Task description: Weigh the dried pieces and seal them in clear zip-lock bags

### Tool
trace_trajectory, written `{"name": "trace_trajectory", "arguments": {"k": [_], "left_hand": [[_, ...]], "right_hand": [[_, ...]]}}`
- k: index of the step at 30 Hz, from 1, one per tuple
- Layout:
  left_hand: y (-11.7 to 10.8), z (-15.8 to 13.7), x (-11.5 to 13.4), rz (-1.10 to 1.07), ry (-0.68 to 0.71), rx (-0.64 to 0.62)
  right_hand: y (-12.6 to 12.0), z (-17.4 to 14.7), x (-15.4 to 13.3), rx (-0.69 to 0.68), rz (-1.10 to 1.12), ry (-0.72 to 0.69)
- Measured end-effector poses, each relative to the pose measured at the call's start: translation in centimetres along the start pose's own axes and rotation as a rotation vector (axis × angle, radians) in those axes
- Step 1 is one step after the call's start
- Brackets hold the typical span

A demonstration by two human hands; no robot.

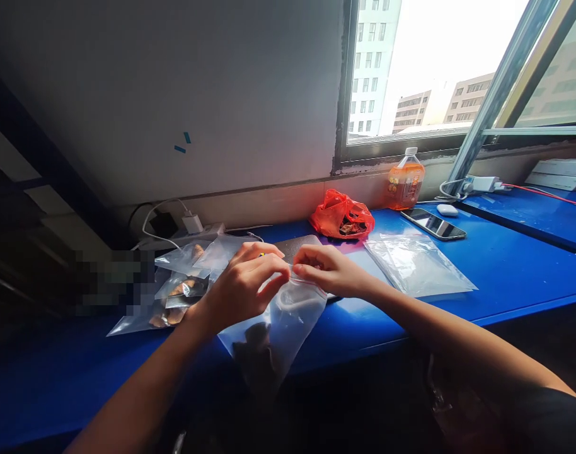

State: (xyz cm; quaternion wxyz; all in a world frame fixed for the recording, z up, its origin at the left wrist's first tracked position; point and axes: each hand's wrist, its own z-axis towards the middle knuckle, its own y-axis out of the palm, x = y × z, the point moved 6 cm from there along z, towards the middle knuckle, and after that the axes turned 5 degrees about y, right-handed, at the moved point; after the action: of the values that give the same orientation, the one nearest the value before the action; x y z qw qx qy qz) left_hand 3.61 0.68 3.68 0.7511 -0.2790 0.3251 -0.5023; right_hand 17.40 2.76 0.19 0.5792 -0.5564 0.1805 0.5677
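Below the paired grip of the left hand point(243, 279) and the right hand point(333, 271), a clear bag point(295, 315) hangs with its mouth uppermost and a dark piece point(256, 348) low inside. Each grip is narrow, thumb against fingers, and seems to pinch the bag near its closure line; exactly which layer of film each takes, I cannot tell. Being held by the top presumably lets the weight settle downward and keeps the mouth clear of the contents. Its lower end appears to hang past the near edge of the counter point(515, 260).

Left of the grip lie filled bags point(139, 321) with brown pieces point(181, 288) showing through, that side perhaps chosen to leave room under the hands. Right of the grip, flat clear bags point(418, 268) are stacked within easy reach; beyond it, an open red bag point(329, 211) shows dark brown bits point(354, 227). A phone point(432, 224) and a bottle point(406, 184) sit farther off, past the stack.

Both forearms converge from the lower corners, the left hand arched with its back up, the right hand turned sideways, fingertips nearly meeting.
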Motion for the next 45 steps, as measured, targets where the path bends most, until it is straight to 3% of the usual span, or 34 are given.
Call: {"name": "trace_trajectory", "arguments": {"k": [4,7,11,17,22,26,29,32,35,37,41,45], "left_hand": [[0.1,-0.2,-0.9,0.036,-0.063,-0.020],[0.4,-0.3,-1.1,0.048,-0.054,-0.035],[1.0,-0.6,-2.1,0.013,-0.093,-0.095],[0.1,-1.8,-5.4,0.066,-0.252,-0.141],[-2.7,-2.4,-6.8,-0.004,-0.365,0.120],[-4.5,-4.1,-8.8,-0.152,-0.618,0.397],[-5.3,-5.3,-9.8,-0.237,-0.706,0.633],[-5.8,-5.4,-9.5,-0.240,-0.667,0.750],[-5.8,-4.2,-8.3,-0.277,-0.571,0.786],[-5.7,-2.8,-7.3,-0.305,-0.490,0.787],[-5.5,0.9,-5.9,-0.316,-0.331,0.682],[-3.5,4.9,-6.2,-0.240,-0.239,0.395]], "right_hand": [[-0.2,-0.7,-1.6,0.091,-0.047,-0.098],[0.3,-0.8,-1.6,-0.028,-0.152,-0.094],[0.8,-0.8,-1.0,-0.147,-0.123,-0.073],[0.0,-0.5,-1.3,-0.047,-0.018,-0.076],[-1.7,-0.2,-0.4,0.176,0.228,0.009],[-2.6,-0.2,0.0,0.314,-0.010,0.000],[-1.8,0.0,0.6,0.278,-0.123,0.045],[-0.1,0.2,1.8,0.170,0.095,0.205],[2.1,0.3,2.2,0.022,0.566,0.361],[2.8,0.3,2.0,-0.008,0.848,0.403],[1.1,0.0,2.1,0.165,1.048,0.345],[-3.4,-2.1,2.7,0.405,0.933,0.167]]}}
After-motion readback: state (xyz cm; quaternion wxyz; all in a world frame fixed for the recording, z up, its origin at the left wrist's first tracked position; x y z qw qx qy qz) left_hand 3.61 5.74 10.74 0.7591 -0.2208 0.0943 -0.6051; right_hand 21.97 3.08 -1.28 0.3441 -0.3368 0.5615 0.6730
